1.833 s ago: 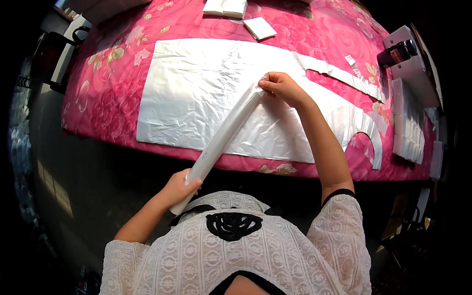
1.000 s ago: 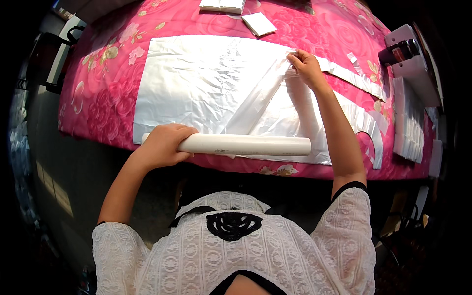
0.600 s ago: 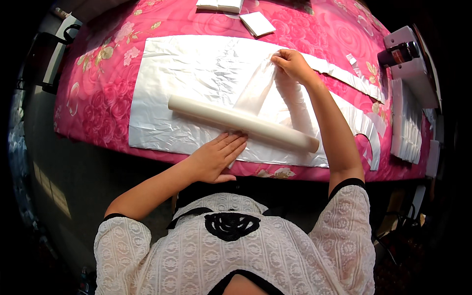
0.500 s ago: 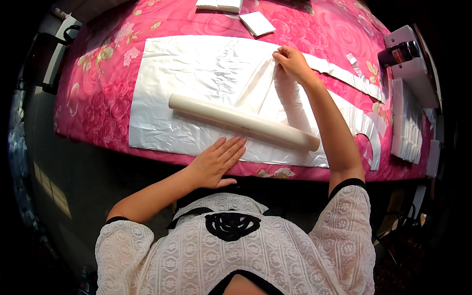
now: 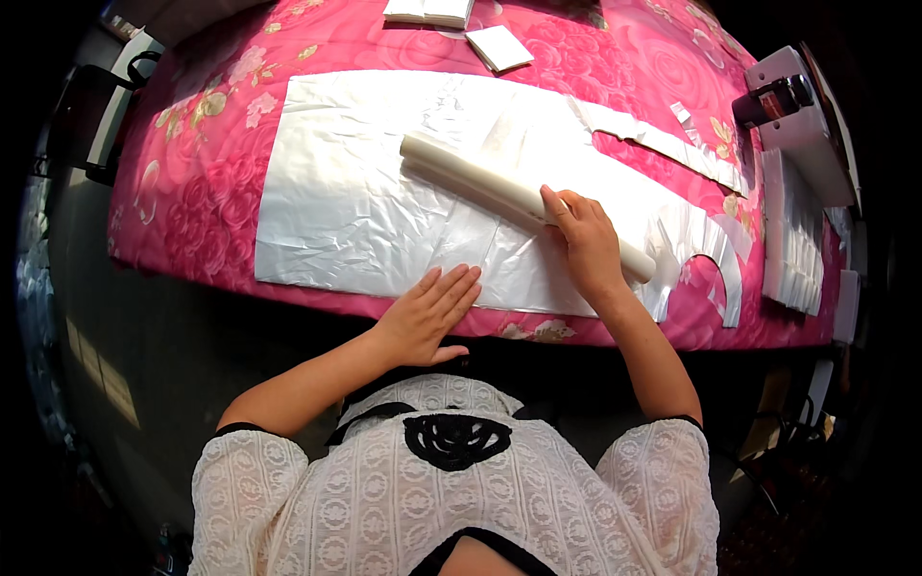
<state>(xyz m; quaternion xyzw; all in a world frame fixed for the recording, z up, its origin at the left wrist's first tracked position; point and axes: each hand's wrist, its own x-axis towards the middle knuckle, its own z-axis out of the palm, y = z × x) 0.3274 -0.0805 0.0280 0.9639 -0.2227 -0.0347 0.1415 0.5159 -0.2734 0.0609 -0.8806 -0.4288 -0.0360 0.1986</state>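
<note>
A thin, shiny white plastic sheet [image 5: 336, 182], with straps and a curved cut-out at its right end, lies creased on the pink table. My left hand [image 5: 427, 312] rests flat on its near edge, fingers stretched out and holding nothing. Across the sheet, slanting from upper left to lower right, lies a long off-white tube [image 5: 471, 178]. My right hand [image 5: 586, 240] is closed over the tube right of its middle, the thumb on the far side. The palm hides part of the tube.
The flowered pink tablecloth [image 5: 206, 211] covers the table. White folded packets [image 5: 499, 47] lie at the far side. On the right stand a white box [image 5: 816, 134], a dark cylindrical container [image 5: 771, 102] and a stack of clear-wrapped white sheets [image 5: 790, 235].
My right hand has let go of the lifted fold of sheet, which now lies down, and has taken hold of the tube. The tube has moved right and away from me. My left hand stays put.
</note>
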